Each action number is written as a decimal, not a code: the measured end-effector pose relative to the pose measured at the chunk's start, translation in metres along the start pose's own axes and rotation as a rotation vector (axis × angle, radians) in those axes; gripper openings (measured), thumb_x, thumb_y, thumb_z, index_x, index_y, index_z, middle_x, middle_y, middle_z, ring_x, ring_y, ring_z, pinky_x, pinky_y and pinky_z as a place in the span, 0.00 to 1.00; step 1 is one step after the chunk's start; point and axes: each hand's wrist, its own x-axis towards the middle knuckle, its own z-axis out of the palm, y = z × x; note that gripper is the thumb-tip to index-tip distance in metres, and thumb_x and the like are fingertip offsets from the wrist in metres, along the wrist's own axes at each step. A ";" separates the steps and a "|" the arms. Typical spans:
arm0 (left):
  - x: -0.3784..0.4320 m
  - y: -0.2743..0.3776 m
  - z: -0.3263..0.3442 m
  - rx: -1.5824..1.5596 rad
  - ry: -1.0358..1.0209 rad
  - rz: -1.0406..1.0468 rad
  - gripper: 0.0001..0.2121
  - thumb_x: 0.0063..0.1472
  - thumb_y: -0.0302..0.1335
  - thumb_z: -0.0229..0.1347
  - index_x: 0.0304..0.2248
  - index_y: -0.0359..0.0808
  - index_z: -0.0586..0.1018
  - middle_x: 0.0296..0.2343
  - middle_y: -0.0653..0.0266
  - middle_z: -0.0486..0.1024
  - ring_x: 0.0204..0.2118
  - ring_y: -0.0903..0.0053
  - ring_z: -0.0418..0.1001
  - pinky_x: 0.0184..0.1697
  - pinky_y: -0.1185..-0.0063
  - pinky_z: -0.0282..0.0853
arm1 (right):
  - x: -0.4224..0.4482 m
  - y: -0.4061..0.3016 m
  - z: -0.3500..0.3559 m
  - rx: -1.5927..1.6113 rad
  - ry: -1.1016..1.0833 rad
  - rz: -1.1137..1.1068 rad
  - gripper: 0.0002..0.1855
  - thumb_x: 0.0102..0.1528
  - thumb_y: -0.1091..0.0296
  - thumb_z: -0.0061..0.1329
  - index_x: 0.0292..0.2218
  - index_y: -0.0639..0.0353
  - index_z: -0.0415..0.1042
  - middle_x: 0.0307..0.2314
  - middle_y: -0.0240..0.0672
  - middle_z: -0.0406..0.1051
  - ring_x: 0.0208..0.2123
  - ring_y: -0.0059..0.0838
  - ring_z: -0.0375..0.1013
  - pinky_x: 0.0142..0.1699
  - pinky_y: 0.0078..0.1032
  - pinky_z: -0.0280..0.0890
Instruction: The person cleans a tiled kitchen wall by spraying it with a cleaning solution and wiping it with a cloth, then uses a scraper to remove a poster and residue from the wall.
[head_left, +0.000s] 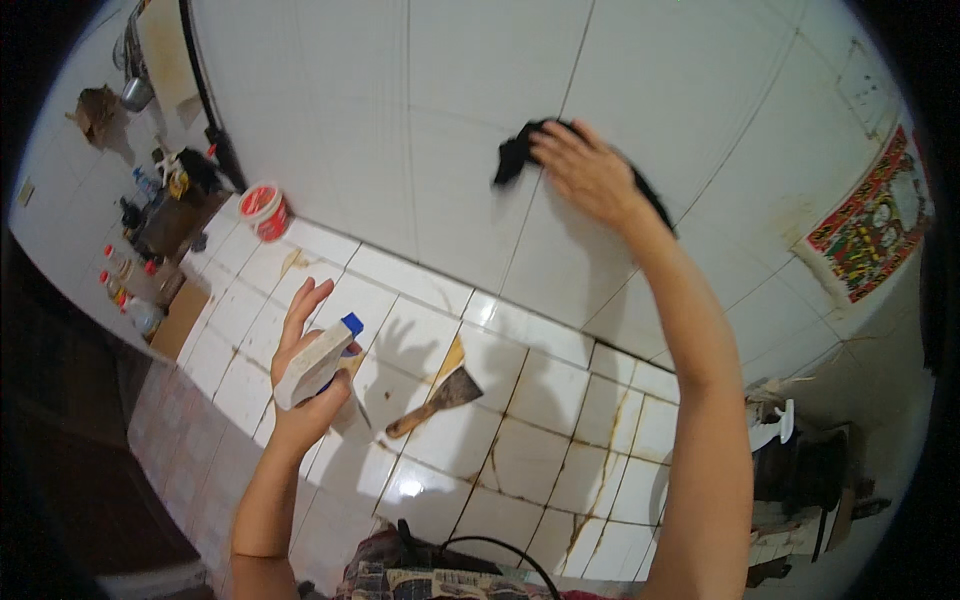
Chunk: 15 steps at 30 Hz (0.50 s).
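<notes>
My right hand (589, 176) presses a black cloth (517, 159) flat against the white tiled wall (465, 180), its fingers spread over the fabric. Part of the cloth trails out behind my wrist. In my left hand (311, 382) is a spray bottle with a white trigger head (315, 367) and a blue nozzle; my fingers wrap its neck, and most of the bottle's body is hidden behind the hand. Below, on the white tiled counter (525, 457), lies a putty knife (439, 401) with a wooden handle and a stained blade.
A red and white tub (265, 212) stands at the counter's far left against the wall. Several red-capped bottles (139, 292) sit beyond it. To the right, a colourful printed sheet (870, 217) hangs on the wall above a white spray trigger (776, 427). Brown stains mark the counter's grout.
</notes>
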 end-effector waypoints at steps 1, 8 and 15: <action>-0.009 -0.004 -0.001 0.024 0.011 -0.016 0.09 0.35 0.20 0.46 0.22 0.32 0.74 0.51 0.51 0.60 0.59 0.54 0.46 0.58 0.62 0.43 | 0.001 -0.001 -0.002 -0.063 0.118 -0.002 0.23 0.56 0.58 0.35 0.53 0.49 0.57 0.55 0.22 0.52 0.59 0.22 0.43 0.63 0.31 0.32; -0.045 -0.032 -0.005 -0.033 0.126 -0.173 0.15 0.39 0.18 0.46 0.31 0.29 0.74 0.50 0.55 0.62 0.58 0.63 0.50 0.56 0.70 0.50 | -0.027 -0.111 0.066 0.147 -0.047 -0.061 0.23 0.52 0.72 0.36 0.50 0.59 0.59 0.51 0.32 0.58 0.57 0.28 0.50 0.62 0.29 0.42; -0.049 -0.076 -0.023 -0.056 0.134 -0.192 0.09 0.41 0.19 0.49 0.27 0.31 0.73 0.49 0.54 0.63 0.55 0.61 0.56 0.55 0.69 0.51 | -0.059 -0.305 0.020 0.710 -0.401 0.480 0.11 0.52 0.65 0.39 0.32 0.57 0.72 0.37 0.40 0.69 0.39 0.40 0.66 0.48 0.44 0.57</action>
